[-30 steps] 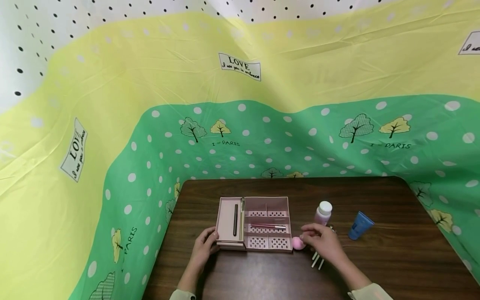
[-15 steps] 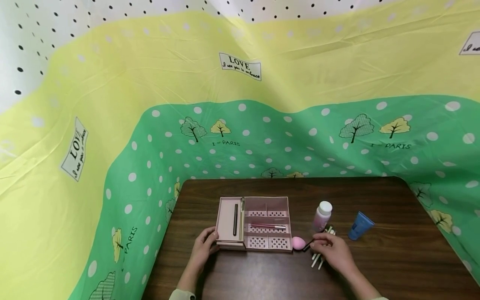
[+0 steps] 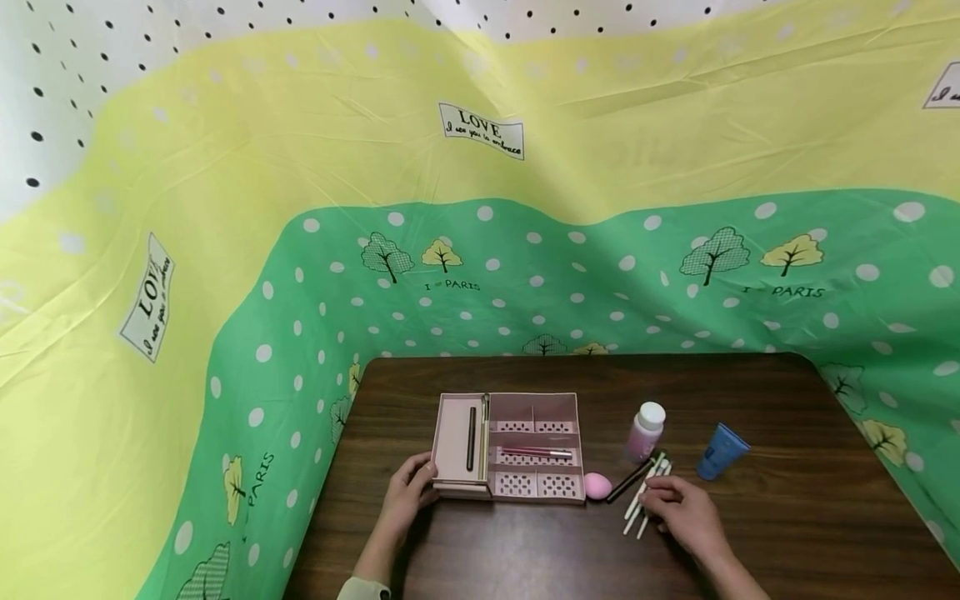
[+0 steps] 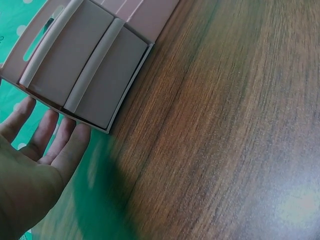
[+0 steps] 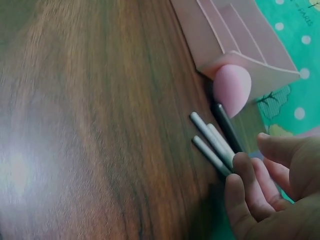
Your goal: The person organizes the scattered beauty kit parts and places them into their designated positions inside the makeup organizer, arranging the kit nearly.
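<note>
A pink organizer box with drawers stands on the table. My left hand touches its left side with its fingertips, the fingers loosely bent in the left wrist view. My right hand is at several thin white-handled sticks, probably makeup brushes. Its fingertips are near or touching them, and its thumb stands apart from the fingers. Beside them lies a black-handled brush, its handle end near a pink makeup sponge. The sponge rests against the organizer's right front corner. My right hand hides part of the sticks.
A white-capped bottle stands behind the brushes, and a blue tube is to its right. A dark pencil lies on the organizer's top; pink sticks lie in its middle compartment. A printed curtain surrounds the table.
My right hand has moved right, from beside the sponge past the black-handled brush to the white-handled sticks. The black-handled brush now lies fully in view. The left hand has stayed put.
</note>
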